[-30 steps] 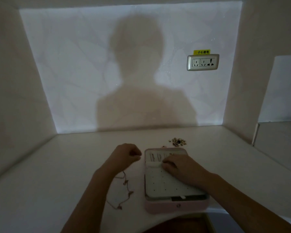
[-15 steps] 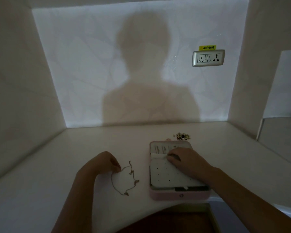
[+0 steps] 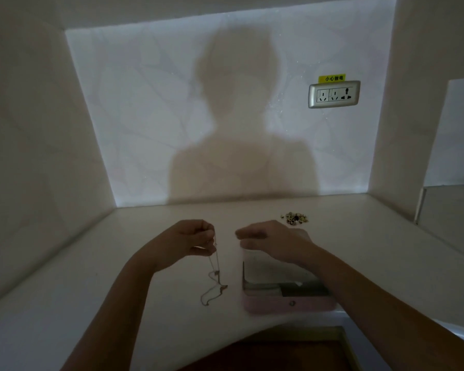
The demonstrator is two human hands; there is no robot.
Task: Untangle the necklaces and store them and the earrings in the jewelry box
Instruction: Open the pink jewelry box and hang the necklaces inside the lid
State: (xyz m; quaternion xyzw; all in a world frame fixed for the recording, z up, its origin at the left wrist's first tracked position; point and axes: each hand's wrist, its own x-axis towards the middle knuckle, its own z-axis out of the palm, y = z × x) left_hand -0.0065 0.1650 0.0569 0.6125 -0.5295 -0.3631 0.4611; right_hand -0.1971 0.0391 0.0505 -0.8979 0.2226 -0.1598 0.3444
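Now, untangling the necklace [image 3: 215, 274].
My left hand [image 3: 190, 239] pinches it aloft; my right hand [image 3: 273, 242], blurred but seemingly loose and empty, hovers over the box [image 3: 287, 303], next to catch the hanging end.

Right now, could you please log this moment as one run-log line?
left hand: pinches necklace, chain hanging to table | right hand: above jewelry box, holds nothing visible | earrings: loose on table behind box

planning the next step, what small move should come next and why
Probably move the right hand across to pinch the necklace below the left hand: the left hand holds its top, the lower loops lie bunched on the table, and the right hand hovers empty over the jewelry box.
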